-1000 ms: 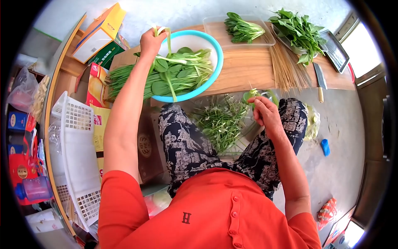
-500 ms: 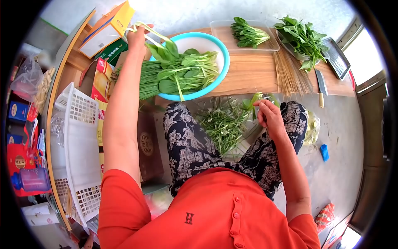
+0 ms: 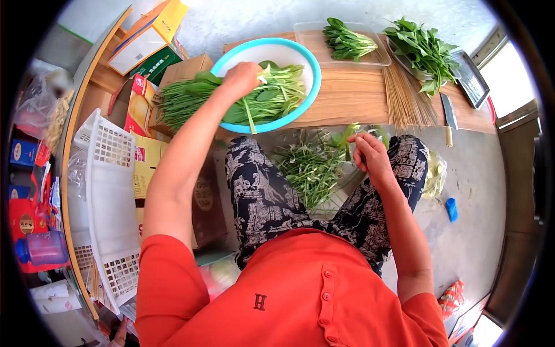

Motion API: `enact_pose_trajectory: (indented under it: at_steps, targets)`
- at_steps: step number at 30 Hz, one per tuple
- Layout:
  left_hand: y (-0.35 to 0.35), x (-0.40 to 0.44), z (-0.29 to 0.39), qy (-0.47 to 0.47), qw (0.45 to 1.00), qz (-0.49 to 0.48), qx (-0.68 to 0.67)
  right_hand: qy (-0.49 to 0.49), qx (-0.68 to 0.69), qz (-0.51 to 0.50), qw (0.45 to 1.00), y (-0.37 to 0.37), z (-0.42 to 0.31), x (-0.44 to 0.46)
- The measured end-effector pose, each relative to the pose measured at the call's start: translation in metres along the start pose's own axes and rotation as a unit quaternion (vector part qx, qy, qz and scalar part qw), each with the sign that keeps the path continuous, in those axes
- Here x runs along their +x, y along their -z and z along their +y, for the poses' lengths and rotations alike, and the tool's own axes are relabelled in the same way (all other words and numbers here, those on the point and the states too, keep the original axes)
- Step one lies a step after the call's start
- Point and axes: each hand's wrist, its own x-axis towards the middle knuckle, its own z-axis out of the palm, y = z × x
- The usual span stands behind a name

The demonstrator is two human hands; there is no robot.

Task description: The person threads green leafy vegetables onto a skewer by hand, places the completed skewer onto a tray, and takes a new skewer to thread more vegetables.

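Observation:
My left hand (image 3: 241, 80) is over the blue-rimmed white basin (image 3: 315, 81), its fingers closed on pale stems of leafy greens. Broad-leaved greens (image 3: 277, 87) and long thin green stalks (image 3: 188, 104) fill the basin, the stalks sticking out past its left rim. Between my knees, my right hand (image 3: 372, 156) is pinched at a green leaf scrap (image 3: 349, 136). Below it lies a heap of plant trimmings (image 3: 312, 173), with the container under it mostly hidden.
On the wooden table (image 3: 347, 98) are a clear tray (image 3: 309, 43) with a bundle of greens (image 3: 348, 39), thin sticks (image 3: 404, 98), a knife (image 3: 448, 118) and a leafy pile (image 3: 425, 55). A white plastic rack (image 3: 113, 202) and boxes (image 3: 147, 49) stand to the left.
My left hand has come from beyond the basin's left side to over its middle, bringing the greens down onto the pile. My right hand has barely moved.

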Motion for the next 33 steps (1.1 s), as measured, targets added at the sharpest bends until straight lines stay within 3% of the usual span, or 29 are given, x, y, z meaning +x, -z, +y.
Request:
enact_pose_trajectory:
  at_steps: [5,10,13,21,28,30,31,33]
  targets:
    - [-0.077,0.03,0.0,-0.007,0.991,-0.014,0.132,0.001,0.018,0.008,1.0,0.007,0.002,-0.005]
    - [-0.097,0.038,0.0,-0.022,0.987,-0.026,0.156,0.001,0.033,0.012,0.999,0.014,0.001,-0.008]
    - [-0.096,0.041,-0.009,0.023,0.992,-0.013,0.123,-0.005,0.029,0.012,0.999,0.013,-0.001,-0.008]
    - [-0.077,0.033,-0.009,0.021,0.996,-0.053,0.065,-0.002,0.033,0.007,0.999,0.011,-0.003,-0.009]
    - [-0.021,0.027,-0.012,0.03,0.999,0.015,-0.041,0.011,0.024,0.012,1.0,0.01,-0.001,-0.01]
    - [0.007,0.024,-0.006,0.065,0.985,0.103,-0.123,0.012,0.02,0.011,1.0,0.009,-0.009,-0.012]
    - [0.022,0.015,0.001,0.038,0.971,0.152,-0.18,0.01,0.02,0.006,1.0,0.008,-0.015,-0.014]
    - [0.048,-0.003,0.02,0.056,0.956,0.158,-0.241,0.026,0.013,-0.001,1.0,0.004,-0.031,-0.02]
